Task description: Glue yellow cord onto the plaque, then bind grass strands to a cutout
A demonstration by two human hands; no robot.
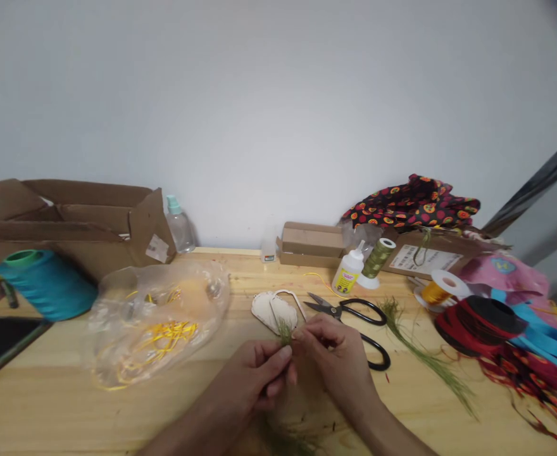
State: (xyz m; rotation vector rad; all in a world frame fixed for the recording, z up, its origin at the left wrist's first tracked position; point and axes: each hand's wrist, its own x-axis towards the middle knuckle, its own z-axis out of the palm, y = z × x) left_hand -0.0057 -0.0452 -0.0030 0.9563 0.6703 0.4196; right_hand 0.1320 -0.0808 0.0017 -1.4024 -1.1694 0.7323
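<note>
One bundle of green thread point(285, 330), pinched between the thumb and fingers of the left hand point(265, 373); situated just left of the right hand point(339, 356), whose fingertips are drawn together, their hold impossible to tell; strands fine, loose, fanned upward, frayed.

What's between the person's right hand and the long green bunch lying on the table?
In the head view, black-handled scissors lie between the right hand and the long green bunch; the hand hides part of them.
</note>
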